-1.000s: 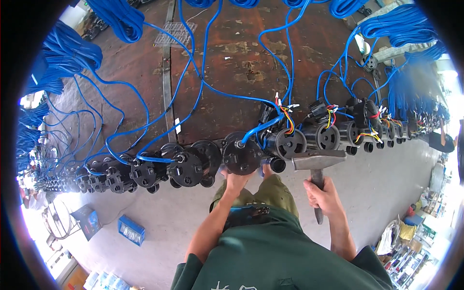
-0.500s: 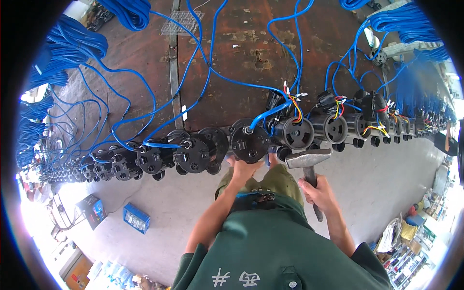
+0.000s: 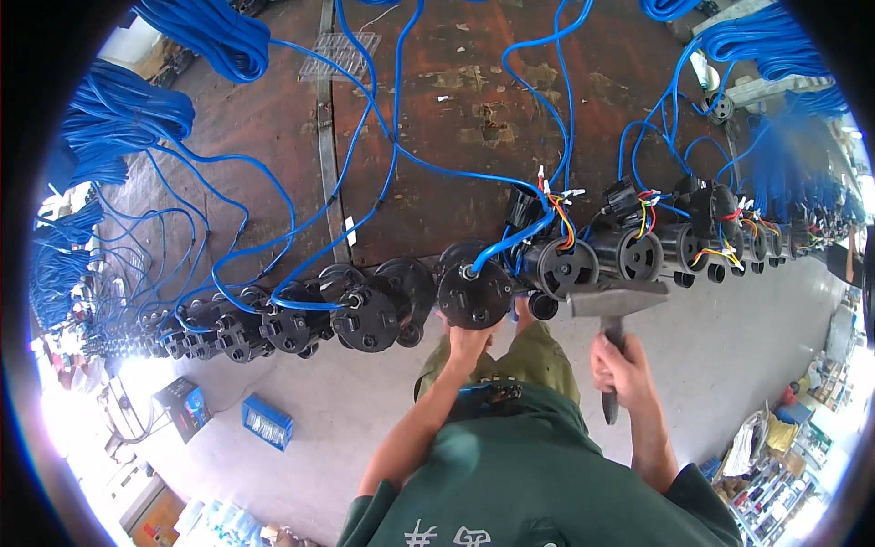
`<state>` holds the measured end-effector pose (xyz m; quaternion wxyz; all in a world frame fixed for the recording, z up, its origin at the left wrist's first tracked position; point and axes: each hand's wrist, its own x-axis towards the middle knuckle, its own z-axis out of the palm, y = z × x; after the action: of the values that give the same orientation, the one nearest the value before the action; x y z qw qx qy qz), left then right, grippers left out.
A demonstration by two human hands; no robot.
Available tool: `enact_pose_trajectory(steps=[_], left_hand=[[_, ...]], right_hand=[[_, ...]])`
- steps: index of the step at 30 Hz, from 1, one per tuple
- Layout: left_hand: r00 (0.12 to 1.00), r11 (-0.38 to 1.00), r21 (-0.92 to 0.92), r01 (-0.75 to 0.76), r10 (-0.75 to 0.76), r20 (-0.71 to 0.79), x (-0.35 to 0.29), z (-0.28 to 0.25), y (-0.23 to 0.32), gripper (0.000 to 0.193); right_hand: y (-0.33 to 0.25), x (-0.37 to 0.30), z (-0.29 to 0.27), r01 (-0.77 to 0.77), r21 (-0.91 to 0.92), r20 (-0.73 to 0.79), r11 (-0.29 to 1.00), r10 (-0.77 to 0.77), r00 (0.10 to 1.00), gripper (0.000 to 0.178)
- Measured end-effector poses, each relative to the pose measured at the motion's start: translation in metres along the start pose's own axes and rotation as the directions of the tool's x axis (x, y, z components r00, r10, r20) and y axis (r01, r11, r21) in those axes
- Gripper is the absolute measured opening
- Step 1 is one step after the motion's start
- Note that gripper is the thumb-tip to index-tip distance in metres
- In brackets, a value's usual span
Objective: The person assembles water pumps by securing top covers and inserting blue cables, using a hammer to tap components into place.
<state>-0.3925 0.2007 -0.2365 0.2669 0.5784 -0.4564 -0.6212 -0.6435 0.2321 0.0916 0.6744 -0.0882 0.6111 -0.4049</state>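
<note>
A hammer with a grey metal head (image 3: 620, 298) is in my right hand (image 3: 623, 369), whose fingers are closed round its dark handle. Its head is held up to the right of a black capped cylinder (image 3: 476, 296), apart from it. My left hand (image 3: 470, 343) is closed at the near, lower side of that cylinder, with some fingers hidden beneath. A blue cable (image 3: 519, 239) enters the round cap. To the right, an uncapped black cylinder (image 3: 567, 268) lies with coloured wires and white connectors (image 3: 558, 202) above it.
More capped cylinders (image 3: 366, 319) line the table edge leftward, and open ones (image 3: 635, 254) rightward. Blue cables cross the worn brown table (image 3: 456, 118) to coiled bundles (image 3: 205, 36). A blue crate (image 3: 267, 422) and a dark box (image 3: 181, 407) stand on the floor at left.
The hammer has moved right, away from the capped cylinder, and appears larger. My left hand stays at the same cylinder. The whole view has shifted slightly.
</note>
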Motion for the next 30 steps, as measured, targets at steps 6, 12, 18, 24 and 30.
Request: enact_pose_trajectory(steps=[6, 12, 18, 24, 30], left_hand=[[0.916, 0.930, -0.037, -0.366, 0.353, -0.192, 0.009, 0.018, 0.065, 0.023], [0.896, 0.934, -0.060, 0.351, -0.317, 0.311, -0.005, -0.040, 0.084, 0.033], [0.826, 0.883, -0.009, 0.470, -0.436, 0.358, -0.017, -0.068, 0.105, 0.038], [0.864, 0.858, -0.125, 0.498, -0.479, 0.156, -0.032, -0.037, 0.124, 0.036], [0.980, 0.984, 0.112, -0.139, 0.120, 0.160, -0.096, 0.012, 0.267, 0.028]], right_hand=[[-0.010, -0.001, 0.004, 0.099, -0.118, -0.028, 0.988, -0.103, 0.994, 0.030], [0.020, -0.021, -0.009, 0.042, -0.168, -0.124, 0.985, -0.064, 0.990, 0.027], [0.025, -0.034, -0.011, 0.051, -0.172, -0.288, 0.984, -0.100, 0.952, 0.029], [0.015, -0.061, -0.040, 0.073, -0.676, -0.453, 0.734, -0.491, 0.744, 0.027], [-0.047, -0.062, -0.122, -0.040, -0.981, -0.184, 0.191, -0.840, 0.510, 0.033]])
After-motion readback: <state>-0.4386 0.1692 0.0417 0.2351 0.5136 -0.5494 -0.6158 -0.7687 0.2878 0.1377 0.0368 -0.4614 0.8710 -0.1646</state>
